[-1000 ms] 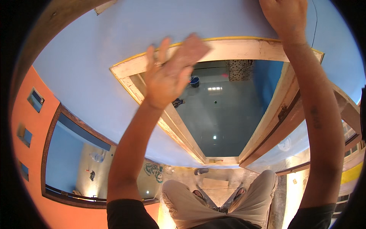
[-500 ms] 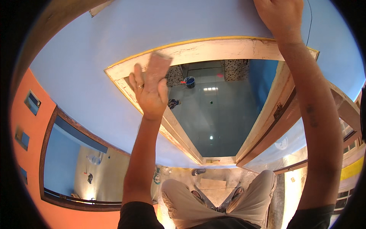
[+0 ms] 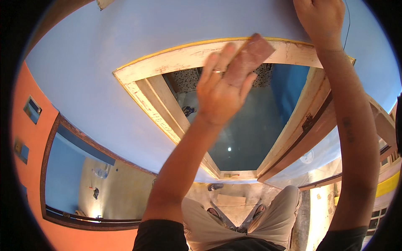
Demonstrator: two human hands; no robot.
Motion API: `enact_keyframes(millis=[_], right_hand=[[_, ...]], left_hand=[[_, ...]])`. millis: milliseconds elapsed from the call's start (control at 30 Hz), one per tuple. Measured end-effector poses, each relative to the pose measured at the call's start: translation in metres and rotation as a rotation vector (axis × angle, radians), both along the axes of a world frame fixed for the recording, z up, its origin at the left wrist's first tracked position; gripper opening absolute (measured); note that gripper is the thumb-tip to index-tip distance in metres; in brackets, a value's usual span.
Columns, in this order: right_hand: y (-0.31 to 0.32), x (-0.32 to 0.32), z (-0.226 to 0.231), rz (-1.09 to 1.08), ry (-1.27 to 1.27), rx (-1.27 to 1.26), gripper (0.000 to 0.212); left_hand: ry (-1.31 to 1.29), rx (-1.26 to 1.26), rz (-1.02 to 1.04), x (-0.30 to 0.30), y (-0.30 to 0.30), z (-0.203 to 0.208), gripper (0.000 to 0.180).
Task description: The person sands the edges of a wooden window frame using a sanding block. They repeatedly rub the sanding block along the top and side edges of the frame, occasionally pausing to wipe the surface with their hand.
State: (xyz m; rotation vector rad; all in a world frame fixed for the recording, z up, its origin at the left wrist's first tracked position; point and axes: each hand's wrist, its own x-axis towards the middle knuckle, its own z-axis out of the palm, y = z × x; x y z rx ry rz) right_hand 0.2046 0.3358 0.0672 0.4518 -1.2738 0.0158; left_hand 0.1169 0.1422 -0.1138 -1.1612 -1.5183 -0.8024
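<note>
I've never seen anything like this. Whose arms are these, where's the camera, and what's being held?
There's no robot here: these are a person's bare arms. The camera is worn on the person's head and looks down; its very wide lens makes straight edges bend. That's why you also see the person's own tan trousers below.

The left hand holds a flat, reddish-brown pad in front of the top of a pale door frame. The right hand is raised by the blue wall, its fingers cut off by the picture's edge. Far below, a flat board lies on the floor.
</note>
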Motion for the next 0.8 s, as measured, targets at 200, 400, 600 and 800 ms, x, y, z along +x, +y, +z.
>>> enact_keyframes(millis=[200, 400, 600, 800], right_hand=[[0.002, -0.001, 0.003, -0.119, 0.028, -0.03, 0.023], [0.005, -0.002, -0.003, -0.044, -0.05, -0.055, 0.023], [0.015, -0.003, 0.0, -0.138, 0.05, 0.027, 0.023], [-0.002, 0.0, -0.01, 0.011, -0.109, -0.145, 0.025]], left_hand=[[-0.022, 0.114, 0.26, -0.05, -0.108, -0.003, 0.048], [0.005, 0.1, 0.144, -0.018, -0.031, -0.02, 0.046], [0.006, 0.213, 0.114, -0.034, -0.071, 0.009, 0.05], [0.036, 0.167, 0.197, -0.018, -0.037, -0.015, 0.045]])
